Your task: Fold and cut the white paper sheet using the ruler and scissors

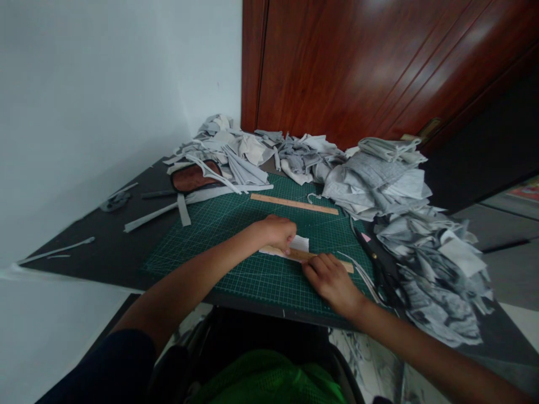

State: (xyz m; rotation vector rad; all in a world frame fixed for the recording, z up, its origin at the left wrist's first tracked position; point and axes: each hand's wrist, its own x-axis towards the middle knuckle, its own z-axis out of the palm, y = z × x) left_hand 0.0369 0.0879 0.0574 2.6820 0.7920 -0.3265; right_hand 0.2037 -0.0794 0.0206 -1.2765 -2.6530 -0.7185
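Observation:
A wooden ruler (301, 255) lies across a small piece of white fabric (300, 243) on the green cutting mat (236, 269). My left hand (281, 230) is closed in a fist over the fabric and the ruler's left part. Whatever its fingers may hold is hidden. My right hand (332, 280) has its bent fingers pressed on the ruler's near edge, toward the right end. The fabric shows on both sides of the ruler and is partly covered by it. Farther back on the mat, a second wooden ruler (295, 204) lies flat.
Heaps of grey and white fabric scraps (374, 179) line the back and right of the dark table (122, 247). Black-handled scissors (385, 278) lie right of the mat beside thin strips. A brown pouch-like piece (196, 177) rests at back left. A wooden door (337, 67) stands behind.

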